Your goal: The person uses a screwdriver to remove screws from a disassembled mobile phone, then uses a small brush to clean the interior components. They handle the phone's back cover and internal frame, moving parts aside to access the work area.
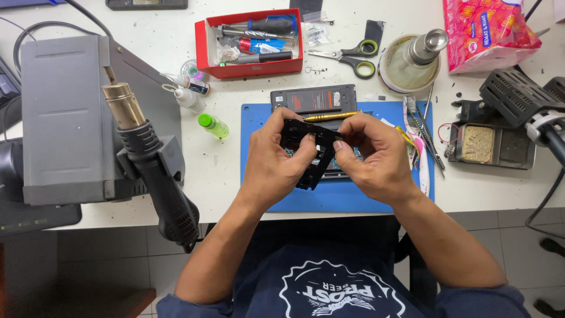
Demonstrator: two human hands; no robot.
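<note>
Hands at centre, raised just above blue mat (265, 203) on white counter (223, 165). Left hand (275, 164) closed around black plastic frame (306, 154), thumb and fingertips pressed on its upper edge. Right hand (375, 156) closed on the same frame from the opposite side, fingers curled over its right end. Frame tilted, lower corner pointing down toward the mat, partly hidden by both hands. Circuit parts visible beneath the frame, too covered to identify.

Just beyond the fingertips: dark flat phone body (315, 98) lying on the mat's far edge, with gold-handled tool (329, 116) lying across between it and the hands. Beside right hand, outward: tweezers and thin tools (425, 132) on the mat's edge, then small tray with sponge (494, 144), then black soldering stand (518, 97). Beyond right hand, well apart: round holder with metal cone (412, 59), green-handled scissors (356, 58), pink tissue pack (488, 29).

Beyond left hand, well apart: red box (203, 47) holding screwdrivers and tubes. Beside left hand, outward: green-capped bottle (213, 125), near it small white dropper bottles (189, 94). Farther outward: hot-air gun (153, 165) with brass nozzle, resting against grey station (65, 118) at the counter's near edge.
</note>
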